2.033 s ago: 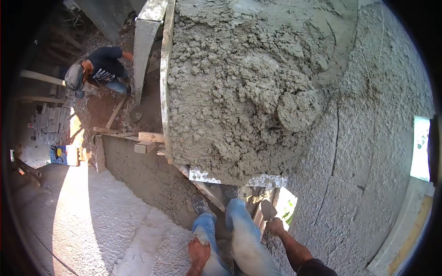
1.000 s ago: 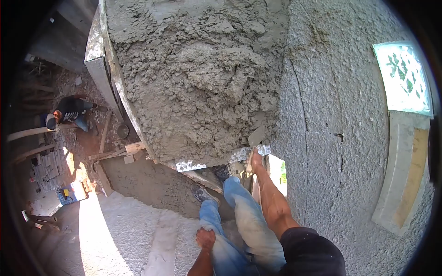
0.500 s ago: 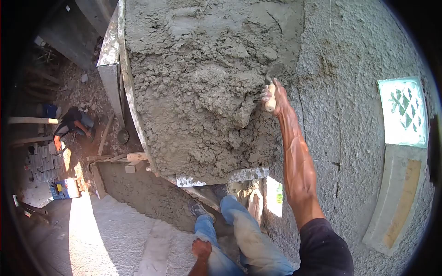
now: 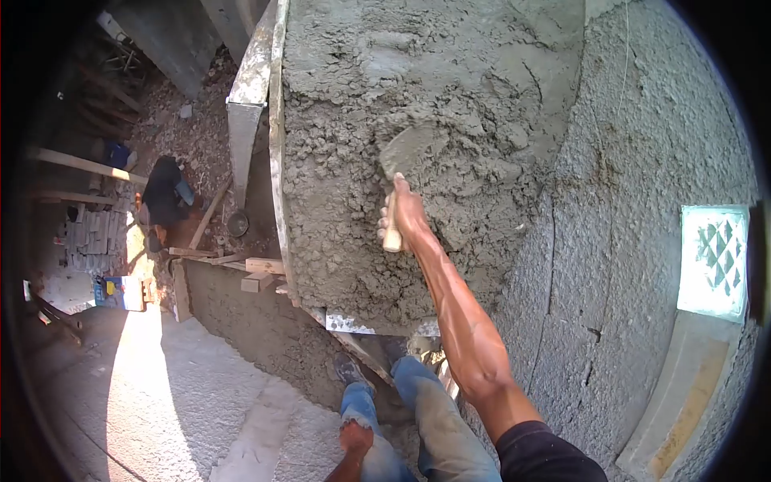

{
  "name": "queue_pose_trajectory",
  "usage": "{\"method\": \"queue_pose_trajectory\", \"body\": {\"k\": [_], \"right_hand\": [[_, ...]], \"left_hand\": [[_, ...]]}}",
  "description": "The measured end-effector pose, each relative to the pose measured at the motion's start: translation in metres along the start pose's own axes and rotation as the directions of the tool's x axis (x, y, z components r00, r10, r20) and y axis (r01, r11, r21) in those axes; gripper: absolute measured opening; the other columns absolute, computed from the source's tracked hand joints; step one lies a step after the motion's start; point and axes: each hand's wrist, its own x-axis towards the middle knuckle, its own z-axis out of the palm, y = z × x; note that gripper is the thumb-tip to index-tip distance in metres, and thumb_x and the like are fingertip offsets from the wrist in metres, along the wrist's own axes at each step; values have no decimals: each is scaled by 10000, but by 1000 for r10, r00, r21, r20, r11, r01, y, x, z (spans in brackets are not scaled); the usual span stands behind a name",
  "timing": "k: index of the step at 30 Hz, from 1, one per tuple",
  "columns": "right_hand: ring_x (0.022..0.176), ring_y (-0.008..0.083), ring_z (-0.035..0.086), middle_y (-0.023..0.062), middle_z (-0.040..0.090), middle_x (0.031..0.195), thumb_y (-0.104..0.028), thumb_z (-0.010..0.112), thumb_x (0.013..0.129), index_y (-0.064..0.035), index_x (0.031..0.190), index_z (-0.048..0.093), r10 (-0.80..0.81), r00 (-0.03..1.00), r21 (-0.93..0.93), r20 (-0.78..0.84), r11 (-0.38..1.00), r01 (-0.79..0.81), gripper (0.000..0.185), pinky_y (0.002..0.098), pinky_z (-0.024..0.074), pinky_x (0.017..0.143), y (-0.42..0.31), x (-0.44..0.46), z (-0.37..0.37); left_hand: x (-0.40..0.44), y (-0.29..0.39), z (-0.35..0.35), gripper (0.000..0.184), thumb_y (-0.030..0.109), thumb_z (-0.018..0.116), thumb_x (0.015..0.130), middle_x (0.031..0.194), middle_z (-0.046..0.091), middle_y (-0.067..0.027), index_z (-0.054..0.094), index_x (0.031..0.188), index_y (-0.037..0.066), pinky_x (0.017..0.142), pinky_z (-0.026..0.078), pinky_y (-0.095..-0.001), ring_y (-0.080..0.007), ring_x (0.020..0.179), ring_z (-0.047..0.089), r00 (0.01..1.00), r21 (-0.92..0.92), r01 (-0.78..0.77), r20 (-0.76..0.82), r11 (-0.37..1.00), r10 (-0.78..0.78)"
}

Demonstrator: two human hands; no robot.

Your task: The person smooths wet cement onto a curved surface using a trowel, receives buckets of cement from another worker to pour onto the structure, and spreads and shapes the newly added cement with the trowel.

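My right hand [image 4: 406,213] is closed round the pale wooden handle of a trowel [image 4: 414,147]. The trowel's blade, smeared with mortar, lies against the lumpy wet mortar [image 4: 353,233] piled on the slab. Lower down, my left hand [image 4: 356,435] rests on my jeans near the left knee, away from the mortar; its fingers are not clear enough to read.
A board edge [image 4: 278,153] bounds the mortar on the left. On the right rises a rough plastered wall [image 4: 626,265] with a glass block [image 4: 713,261]. Wood offcuts [image 4: 261,273] lie below left. Another person [image 4: 165,193] crouches on the lower ground near stacked pieces [image 4: 95,237].
My right hand has swept the trowel leftward from the wall side to the middle of the mortar. The view has shifted, and the other person's posture differs. My left hand stays on my leg.
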Motion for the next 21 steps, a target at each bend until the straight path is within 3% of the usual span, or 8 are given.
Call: {"method": "queue_pose_trajectory", "body": {"k": [1, 2, 4, 6, 8, 11, 14, 21], "right_hand": [[403, 159, 483, 54, 465, 568, -447, 388, 965, -55, 716, 471, 30, 999, -98, 33, 995, -27, 472, 366, 451, 361, 4, 7, 18], [551, 292, 628, 173, 601, 660, -422, 420, 951, 45, 745, 578, -101, 993, -422, 55, 899, 114, 534, 442, 524, 529, 9, 8, 34], [950, 484, 608, 344, 629, 927, -379, 441, 935, 176, 981, 599, -222, 959, -639, 175, 715, 282, 579, 442, 462, 902, 31, 30, 61], [943, 459, 614, 338, 628, 927, -369, 453, 931, 159, 961, 609, -171, 967, -677, 190, 691, 255, 551, 461, 466, 865, 24, 24, 60], [600, 299, 614, 188, 615, 667, -441, 416, 952, 94, 794, 579, -182, 934, -738, 309, 573, 356, 581, 443, 493, 679, 19, -3, 24], [433, 105, 472, -2, 448, 541, -506, 380, 960, -71, 746, 506, -153, 987, -384, -43, 915, 125, 501, 295, 388, 359, 37, -78, -55], [370, 131, 371, -6, 394, 509, -589, 378, 930, -154, 684, 401, 18, 971, 182, -239, 983, 26, 500, 296, 310, 344, 104, -62, -133], [429, 186, 447, 50, 408, 535, -539, 420, 927, -52, 698, 474, 13, 999, -542, 43, 841, 12, 540, 391, 398, 410, 143, -11, -2]], "left_hand": [[3, 0, -5, 518, 380, 650, 782, 1154, 594, -171, 568, 1130, 5, 917, 486, -417, -330, 1076, 583, 1000, 25, 0, -15, 1000, 0], [-1, 1, -12, 516, 382, 651, 781, 1151, 596, -170, 569, 1130, 11, 915, 486, -419, -331, 1078, 582, 1000, 23, 11, 17, 1000, -11], [1, 5, -19, 513, 384, 651, 780, 1148, 598, -168, 571, 1129, 16, 913, 487, -422, -332, 1081, 581, 999, 25, 16, 31, 1000, -16], [3, 2, -19, 503, 385, 649, 781, 1135, 604, -169, 577, 1124, 24, 908, 489, -424, -330, 1083, 583, 999, 0, 11, 43, 1000, -11], [-5, -7, -14, 501, 386, 649, 779, 1130, 606, -168, 581, 1119, 24, 905, 490, -425, -327, 1079, 585, 999, 18, 11, 51, 1000, -12], [4, -1, -10, 488, 379, 643, 782, 1125, 609, -168, 586, 1109, 22, 901, 491, -425, -322, 1071, 589, 999, -19, 13, 35, 1000, -12], [-4, -13, 2, 466, 360, 629, 792, 1133, 605, -171, 589, 1106, 19, 906, 486, -422, -321, 1076, 585, 996, -82, 69, 64, 994, -64], [-17, -17, 18, 449, 335, 600, 812, 1210, 560, -170, 583, 1119, 8, 931, 465, -436, -338, 1145, 534, 996, -224, 90, 37, 970, -84]]}}
